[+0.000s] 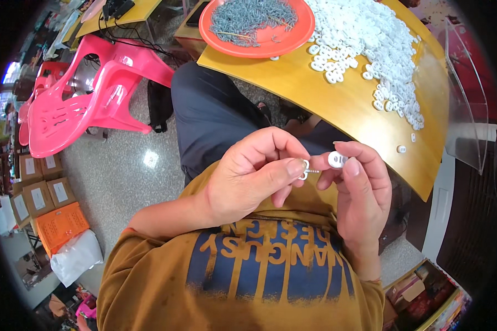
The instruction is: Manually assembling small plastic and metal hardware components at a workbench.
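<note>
My left hand pinches a small white plastic piece between thumb and forefinger. From it a thin metal screw sticks out toward the right. A white oval plastic piece with holes is gripped by the thumb and fingers of my right hand, just right of the screw tip and apart from it. Both hands are in front of my shirt, near the table's edge. On the yellow table lies a large heap of similar white oval pieces.
An orange-red plate heaped with grey screws stands at the table's near left corner. A clear acrylic panel rises at the right. Pink plastic chairs and cardboard boxes are on the left.
</note>
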`<move>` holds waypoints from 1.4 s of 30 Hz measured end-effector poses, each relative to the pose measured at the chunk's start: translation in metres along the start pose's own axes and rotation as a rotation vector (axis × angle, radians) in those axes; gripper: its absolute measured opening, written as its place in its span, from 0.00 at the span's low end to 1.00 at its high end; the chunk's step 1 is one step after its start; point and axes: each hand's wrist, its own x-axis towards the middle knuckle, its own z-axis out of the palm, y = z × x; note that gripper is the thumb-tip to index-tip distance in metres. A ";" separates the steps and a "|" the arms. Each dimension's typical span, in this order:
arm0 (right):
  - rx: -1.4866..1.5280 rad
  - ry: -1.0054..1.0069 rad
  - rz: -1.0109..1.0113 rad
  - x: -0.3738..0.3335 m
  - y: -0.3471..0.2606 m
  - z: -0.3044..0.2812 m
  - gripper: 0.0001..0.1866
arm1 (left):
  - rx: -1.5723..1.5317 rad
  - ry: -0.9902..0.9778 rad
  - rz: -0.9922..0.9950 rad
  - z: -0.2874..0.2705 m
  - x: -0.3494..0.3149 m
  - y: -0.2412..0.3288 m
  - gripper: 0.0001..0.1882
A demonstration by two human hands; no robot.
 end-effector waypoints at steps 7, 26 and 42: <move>0.052 0.012 0.004 -0.002 0.000 0.002 0.12 | 0.019 -0.003 0.019 0.002 0.000 -0.001 0.05; -0.154 -0.014 -0.229 -0.008 0.007 0.010 0.13 | 0.044 -0.026 0.038 0.006 0.000 0.001 0.05; -0.328 -0.012 -0.355 -0.006 0.011 0.009 0.12 | 0.056 -0.017 0.039 0.005 0.001 0.001 0.05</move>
